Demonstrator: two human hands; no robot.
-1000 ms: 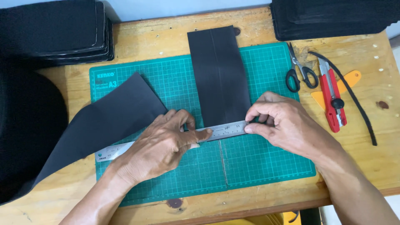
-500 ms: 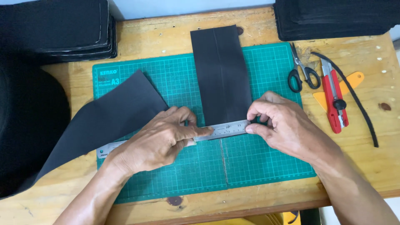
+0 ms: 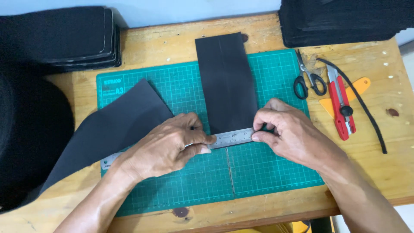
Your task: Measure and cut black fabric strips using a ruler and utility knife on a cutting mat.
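Centred on the light wooden table (image 3: 172,43): a green gridded cutting mat (image 3: 276,172). Across the mat's middle, left to right: a steel ruler (image 3: 230,138), pinned under the left hand (image 3: 166,146) and held at its right end by the right hand (image 3: 293,133). Behind the ruler, reaching past the mat's far edge: a black rectangular strip of sheet (image 3: 226,84). Over the mat's left edge, trailing toward the table's near left corner: a larger black sheet (image 3: 112,129). Right of the mat: black-handled scissors (image 3: 308,80), then a red utility knife (image 3: 340,105) and a thin black offcut strip (image 3: 366,112). At the far left corner: a stack of black sheets (image 3: 60,36). At the far right corner: another black stack (image 3: 345,19).
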